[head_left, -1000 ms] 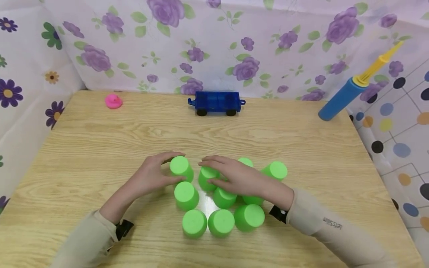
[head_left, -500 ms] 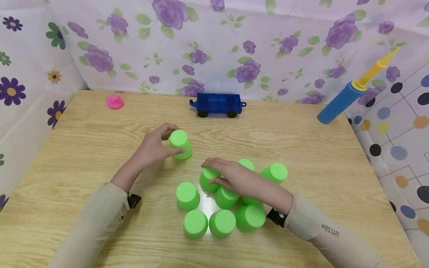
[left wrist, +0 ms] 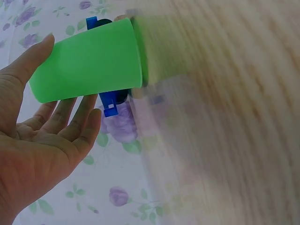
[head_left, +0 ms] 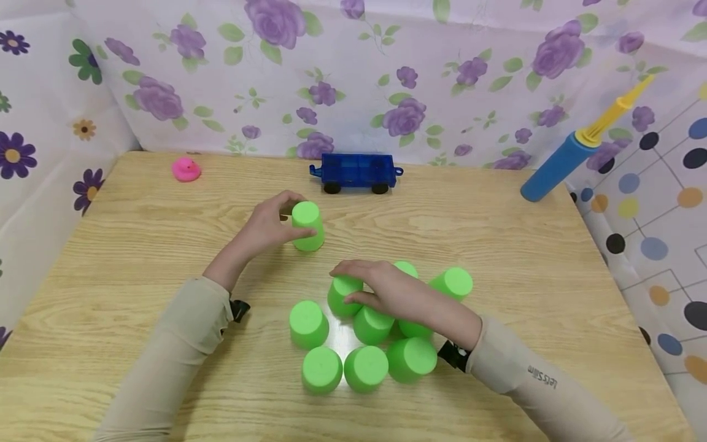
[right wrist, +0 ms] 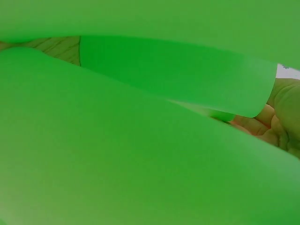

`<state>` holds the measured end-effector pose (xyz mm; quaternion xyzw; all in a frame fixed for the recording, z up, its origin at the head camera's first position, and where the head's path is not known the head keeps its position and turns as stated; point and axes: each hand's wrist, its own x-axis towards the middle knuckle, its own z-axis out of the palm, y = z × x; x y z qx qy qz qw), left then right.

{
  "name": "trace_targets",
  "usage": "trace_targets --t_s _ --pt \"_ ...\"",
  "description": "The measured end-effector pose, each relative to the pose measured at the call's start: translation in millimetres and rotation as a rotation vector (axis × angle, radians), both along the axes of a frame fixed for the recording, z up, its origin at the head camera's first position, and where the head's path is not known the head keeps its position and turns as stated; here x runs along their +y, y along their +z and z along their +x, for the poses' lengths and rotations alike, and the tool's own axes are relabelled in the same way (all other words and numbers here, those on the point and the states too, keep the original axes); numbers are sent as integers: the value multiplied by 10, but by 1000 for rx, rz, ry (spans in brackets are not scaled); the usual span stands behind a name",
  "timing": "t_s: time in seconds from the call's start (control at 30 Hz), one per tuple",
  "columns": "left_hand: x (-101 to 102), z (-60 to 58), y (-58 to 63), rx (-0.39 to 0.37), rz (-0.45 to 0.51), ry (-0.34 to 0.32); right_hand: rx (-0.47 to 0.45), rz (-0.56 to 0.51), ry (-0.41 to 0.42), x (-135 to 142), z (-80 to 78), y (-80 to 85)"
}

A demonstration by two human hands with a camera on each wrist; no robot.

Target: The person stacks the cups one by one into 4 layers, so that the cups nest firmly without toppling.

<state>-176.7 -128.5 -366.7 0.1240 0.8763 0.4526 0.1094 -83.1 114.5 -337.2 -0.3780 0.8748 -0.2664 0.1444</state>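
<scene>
My left hand (head_left: 269, 226) grips an upside-down green plastic cup (head_left: 306, 216) between thumb and fingers, in front of the blue toy wagon. In the left wrist view the cup (left wrist: 91, 61) has its wide rim right at the tabletop. Toward the middle, my right hand (head_left: 389, 287) holds another upturned green cup (head_left: 341, 302), its thumb at the near side and fingers over the far side. Several more green cups (head_left: 367, 368) stand upside down below and beside that hand, some partly hidden by it. Close cup walls (right wrist: 117, 154) fill most of the right wrist view.
A blue toy wagon (head_left: 357, 170) stands at the back edge of the wooden table (head_left: 469, 215). A pink rubber duck (head_left: 186, 169) sits at the back left. At the back right, a blue and yellow hand pump (head_left: 560, 166) stands against the patterned cloth (head_left: 353, 73).
My left hand has carried its cup away from the cluster, toward the back and then slightly right. The right hand has stayed nearly still on its cup.
</scene>
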Motion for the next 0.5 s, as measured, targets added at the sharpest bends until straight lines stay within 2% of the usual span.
trace_targets --t_s 0.27,0.4,0.5 --pt "-18 -5 -56 -18 14 -4 -43 -36 11 41 -47 -21" --pt "-24 1 -60 -29 -10 -19 3 -2 47 37 -62 -18" --pt "-51 58 -26 -27 -39 -9 38 37 74 14 -57 19"
